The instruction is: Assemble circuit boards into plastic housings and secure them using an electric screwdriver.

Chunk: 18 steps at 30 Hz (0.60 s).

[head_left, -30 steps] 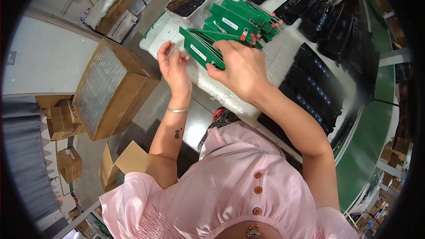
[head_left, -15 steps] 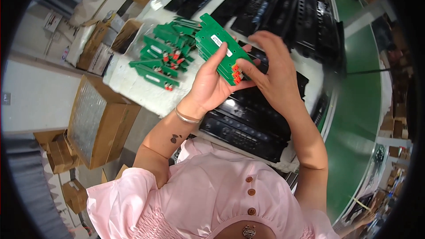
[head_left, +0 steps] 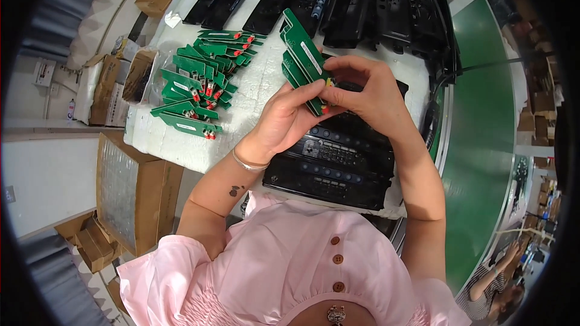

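Several green circuit boards (head_left: 300, 47) with white labels are held in a tilted, fanned stack above the white-covered table. My left hand (head_left: 279, 116) is closed around their lower part, its thumb lying near the boards' connector end. At that end my right hand (head_left: 379, 93) has its thumb and fingertips together, touching a small yellow-and-red connector (head_left: 329, 83). Its fingers partly cover the connector. Black plastic front panels (head_left: 329, 175) with rows of round buttons lie flat below my hands. Left of the hands is a loose pile of similar green boards (head_left: 192, 84) with red connectors.
More black panels (head_left: 356, 9) lie side by side along the table's far part. A cardboard carton (head_left: 145, 196) stands left of the white table cover (head_left: 181, 145). A green surface (head_left: 477, 163) runs along the right, and another person (head_left: 492, 290) is at lower right.
My right hand has gone from spread fingers to a pinch at the connector end. The boards have turned steeper and fanned apart in my left hand. The whole view has shifted slightly.
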Available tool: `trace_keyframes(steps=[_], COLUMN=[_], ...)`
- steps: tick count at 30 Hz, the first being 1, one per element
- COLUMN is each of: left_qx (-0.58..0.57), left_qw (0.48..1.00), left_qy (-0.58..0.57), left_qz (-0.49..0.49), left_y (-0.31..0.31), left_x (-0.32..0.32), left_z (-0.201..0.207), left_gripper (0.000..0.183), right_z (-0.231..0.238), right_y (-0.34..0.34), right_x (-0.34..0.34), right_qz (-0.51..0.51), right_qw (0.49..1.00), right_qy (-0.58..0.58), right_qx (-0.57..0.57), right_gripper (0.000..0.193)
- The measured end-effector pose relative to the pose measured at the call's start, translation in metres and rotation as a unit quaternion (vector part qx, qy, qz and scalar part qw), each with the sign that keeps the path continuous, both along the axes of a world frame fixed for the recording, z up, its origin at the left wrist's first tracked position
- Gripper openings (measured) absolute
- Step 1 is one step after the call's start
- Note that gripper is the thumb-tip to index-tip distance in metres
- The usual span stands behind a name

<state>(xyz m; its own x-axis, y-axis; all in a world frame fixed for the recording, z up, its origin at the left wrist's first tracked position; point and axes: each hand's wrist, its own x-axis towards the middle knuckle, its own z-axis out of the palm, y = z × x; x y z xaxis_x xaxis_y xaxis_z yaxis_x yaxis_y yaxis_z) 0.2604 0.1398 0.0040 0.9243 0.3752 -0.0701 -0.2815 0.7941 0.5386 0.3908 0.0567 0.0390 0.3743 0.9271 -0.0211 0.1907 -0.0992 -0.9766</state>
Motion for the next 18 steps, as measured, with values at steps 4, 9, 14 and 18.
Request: trace_keyframes(steps=[4,9,14,18], left_qx=[0.036,-0.098,-0.015,-0.084], left_qw=[0.999,0.995,0.998,0.996], left_qy=[0.04,0.0,0.036,0.002], left_qz=[-0.005,0.008,0.048,0.028], left_y=[0.01,0.029,0.036,0.038], left_x=[-0.004,-0.016,-0.023,-0.02], left_z=[-0.004,-0.01,-0.022,-0.031], left_gripper=[0.037,0.043,0.05,0.052], right_z=[-0.006,0.004,-0.007,-0.028], right_y=[0.002,-0.006,-0.044,-0.045], right_x=[0.004,0.034,0.056,0.055], right_qz=[-0.024,-0.052,0.035,0.023], right_qw=[0.996,0.966,0.845,0.871], right_qy=[0.084,-0.243,-0.531,-0.483], right_qx=[-0.017,0.077,-0.055,-0.091], right_gripper=[0.032,0.031,0.032,0.032])
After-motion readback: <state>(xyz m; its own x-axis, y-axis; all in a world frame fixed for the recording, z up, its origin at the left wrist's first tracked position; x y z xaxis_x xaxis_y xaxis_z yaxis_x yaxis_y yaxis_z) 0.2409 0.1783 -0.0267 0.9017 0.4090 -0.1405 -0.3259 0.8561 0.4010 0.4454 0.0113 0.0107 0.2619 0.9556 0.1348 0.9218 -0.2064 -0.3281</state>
